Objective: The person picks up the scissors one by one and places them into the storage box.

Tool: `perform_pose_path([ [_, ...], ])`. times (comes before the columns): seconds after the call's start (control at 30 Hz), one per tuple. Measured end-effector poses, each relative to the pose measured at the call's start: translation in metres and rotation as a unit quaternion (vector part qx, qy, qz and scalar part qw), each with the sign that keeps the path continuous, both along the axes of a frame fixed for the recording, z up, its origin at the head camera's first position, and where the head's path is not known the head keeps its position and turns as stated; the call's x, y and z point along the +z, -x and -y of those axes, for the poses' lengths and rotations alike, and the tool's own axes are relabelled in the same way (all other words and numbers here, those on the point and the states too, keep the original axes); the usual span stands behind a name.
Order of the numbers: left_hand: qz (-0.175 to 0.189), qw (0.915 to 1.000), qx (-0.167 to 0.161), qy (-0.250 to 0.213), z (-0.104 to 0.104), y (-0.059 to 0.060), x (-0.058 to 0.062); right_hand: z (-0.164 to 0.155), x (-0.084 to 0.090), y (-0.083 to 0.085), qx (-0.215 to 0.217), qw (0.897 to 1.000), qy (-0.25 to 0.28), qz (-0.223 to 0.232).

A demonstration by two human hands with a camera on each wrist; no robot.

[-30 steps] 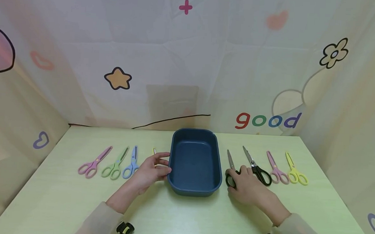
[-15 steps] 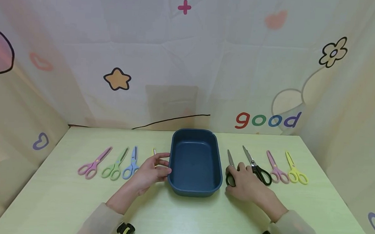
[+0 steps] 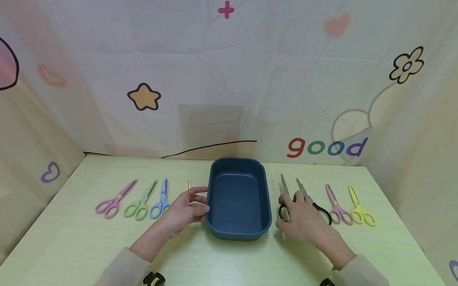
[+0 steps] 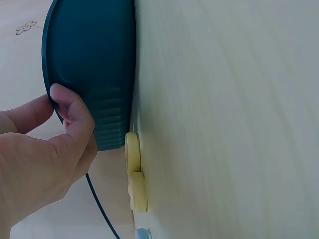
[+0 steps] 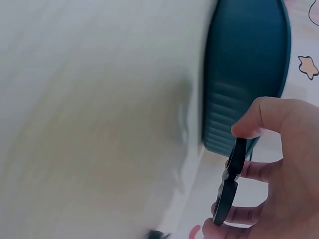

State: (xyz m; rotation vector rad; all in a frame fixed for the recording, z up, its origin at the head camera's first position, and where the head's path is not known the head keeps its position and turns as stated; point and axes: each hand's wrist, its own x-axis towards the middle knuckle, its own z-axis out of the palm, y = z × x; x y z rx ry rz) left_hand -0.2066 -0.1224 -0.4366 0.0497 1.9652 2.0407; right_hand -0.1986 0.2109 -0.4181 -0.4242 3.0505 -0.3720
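Overhead, a cartoon-printed cloth [image 3: 232, 74] backs the pale green table [image 3: 222, 263]; right hand [image 3: 306, 220] grips black scissors [image 3: 284, 208], left hand [image 3: 182, 209] relaxed.

The black scissors [image 3: 284, 197] have been lifted off the surface [image 3: 222, 263] by the right hand [image 3: 303, 218]. Their blades have been shifted toward the second black pair [image 3: 314, 203].

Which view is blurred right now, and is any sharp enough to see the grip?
Right wrist: table smeared by motion blur, though the right hand pinching black scissors shows. Left wrist: sharp, left hand on the tray. Head: evenly lit, edges bowed.
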Motion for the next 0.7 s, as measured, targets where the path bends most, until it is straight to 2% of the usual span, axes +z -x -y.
perform_pose_path([
  [0.17, 0.002, 1.0, -0.001, -0.006, 0.0, 0.0, -0.002, 0.002, 0.009, 0.0, -0.003, 1.0, 0.01, -0.02],
  [0.43, 0.008, 0.9999, 0.007, -0.004, -0.001, 0.0, -0.002, 0.01, 0.028, 0.001, 0.014, 0.998, 0.029, -0.045],
  [0.7, 0.015, 0.9998, 0.011, -0.004, -0.001, 0.0, -0.001, 0.03, 0.043, 0.001, 0.023, 0.999, 0.012, -0.034],
])
